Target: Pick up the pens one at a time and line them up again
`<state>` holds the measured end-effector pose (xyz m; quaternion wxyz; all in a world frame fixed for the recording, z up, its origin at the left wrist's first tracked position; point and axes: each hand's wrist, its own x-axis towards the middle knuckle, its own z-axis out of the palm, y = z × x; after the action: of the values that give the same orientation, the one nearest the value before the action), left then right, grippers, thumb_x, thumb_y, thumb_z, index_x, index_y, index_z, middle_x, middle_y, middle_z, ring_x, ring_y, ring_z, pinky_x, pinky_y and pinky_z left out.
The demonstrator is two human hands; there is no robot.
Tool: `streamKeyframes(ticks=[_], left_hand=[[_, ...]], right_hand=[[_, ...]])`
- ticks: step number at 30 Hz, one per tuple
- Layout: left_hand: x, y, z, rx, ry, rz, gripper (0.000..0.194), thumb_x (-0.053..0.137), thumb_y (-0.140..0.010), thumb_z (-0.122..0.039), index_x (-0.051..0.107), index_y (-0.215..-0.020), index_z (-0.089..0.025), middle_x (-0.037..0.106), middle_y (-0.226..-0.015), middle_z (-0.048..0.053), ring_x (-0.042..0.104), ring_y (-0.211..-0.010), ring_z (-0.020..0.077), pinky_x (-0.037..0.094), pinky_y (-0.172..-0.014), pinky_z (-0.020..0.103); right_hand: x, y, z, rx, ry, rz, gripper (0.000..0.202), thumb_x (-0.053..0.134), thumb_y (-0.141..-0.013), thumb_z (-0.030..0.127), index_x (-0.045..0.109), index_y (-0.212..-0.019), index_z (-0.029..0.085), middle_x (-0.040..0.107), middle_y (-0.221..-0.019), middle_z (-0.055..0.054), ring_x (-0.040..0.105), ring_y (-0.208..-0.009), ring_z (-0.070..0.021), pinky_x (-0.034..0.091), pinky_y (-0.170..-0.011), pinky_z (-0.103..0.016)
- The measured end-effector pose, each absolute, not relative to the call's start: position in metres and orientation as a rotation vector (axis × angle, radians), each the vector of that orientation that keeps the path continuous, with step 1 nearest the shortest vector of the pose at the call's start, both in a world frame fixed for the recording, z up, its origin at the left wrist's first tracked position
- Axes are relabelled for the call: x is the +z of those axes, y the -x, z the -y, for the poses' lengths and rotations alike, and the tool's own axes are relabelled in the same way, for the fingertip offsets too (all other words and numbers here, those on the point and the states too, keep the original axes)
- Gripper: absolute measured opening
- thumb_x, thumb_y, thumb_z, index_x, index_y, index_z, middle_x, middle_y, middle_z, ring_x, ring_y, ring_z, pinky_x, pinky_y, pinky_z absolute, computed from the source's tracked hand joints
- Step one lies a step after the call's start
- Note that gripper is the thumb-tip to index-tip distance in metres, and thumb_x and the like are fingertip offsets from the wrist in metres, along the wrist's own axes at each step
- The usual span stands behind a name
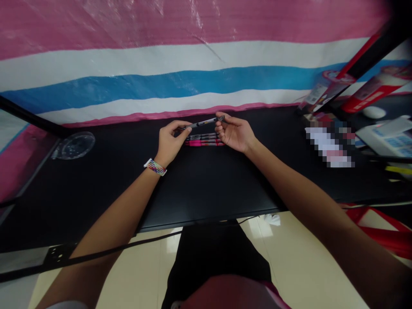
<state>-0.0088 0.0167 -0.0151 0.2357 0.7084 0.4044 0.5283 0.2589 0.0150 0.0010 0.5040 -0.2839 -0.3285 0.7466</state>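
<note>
Both hands meet at the far middle of a black table (199, 184). The left hand (169, 143) and the right hand (236, 133) each pinch one end of a dark pen (206, 122), held level just above the tabletop, fingers closed on it. Right under it lie three more pens (204, 140) side by side, the nearest one pink. A clear round lid (76, 145) sits far left. Red boxes (370, 92) and papers (391, 137) crowd the right end.
</note>
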Motion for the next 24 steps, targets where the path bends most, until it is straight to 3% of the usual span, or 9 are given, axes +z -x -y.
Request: streamKeyframes(ticks=[7, 16, 24], left_hand=[[-0.0153, 0.0071, -0.0157, 1.44, -1.939, -1.114, 0.027, 0.084, -0.097, -0.049, 0.088, -0.107, -0.025, 0.087, -0.105, 0.006, 0.08, -0.093, 0.022, 0.063, -0.089, 0.036], [-0.0135, 0.0054, -0.0144, 1.442, -1.961, -1.114, 0.02, 0.084, -0.098, -0.044, 0.088, -0.108, -0.026, 0.088, -0.106, 0.006, 0.08, -0.094, 0.0218, 0.063, -0.09, 0.037], [-0.0131, 0.0053, -0.014, 1.444, -1.949, -1.115, 0.024, 0.083, -0.098, -0.048, 0.088, -0.107, -0.026, 0.088, -0.107, 0.006, 0.08, -0.095, 0.0221, 0.063, -0.091, 0.037]], right_hand=[[-0.002, -0.2567, -0.0161, 1.804, 0.613, 0.763, 0.021, 0.07, -0.1, 0.032, 0.068, -0.119, 0.024, 0.071, -0.086, 0.002, 0.069, -0.074, -0.0125, 0.061, -0.064, -0.021], [-0.0029, -0.2554, -0.0154, 1.742, 0.64, 0.796, 0.027, 0.072, -0.098, 0.037, 0.068, -0.121, 0.025, 0.066, -0.08, 0.002, 0.065, -0.072, -0.0129, 0.06, -0.065, -0.022], [0.0025, -0.2537, -0.0118, 1.7, 0.706, 0.769, 0.024, 0.067, -0.1, 0.039, 0.071, -0.117, 0.023, 0.07, -0.084, -0.003, 0.069, -0.078, -0.0168, 0.065, -0.073, -0.027]])
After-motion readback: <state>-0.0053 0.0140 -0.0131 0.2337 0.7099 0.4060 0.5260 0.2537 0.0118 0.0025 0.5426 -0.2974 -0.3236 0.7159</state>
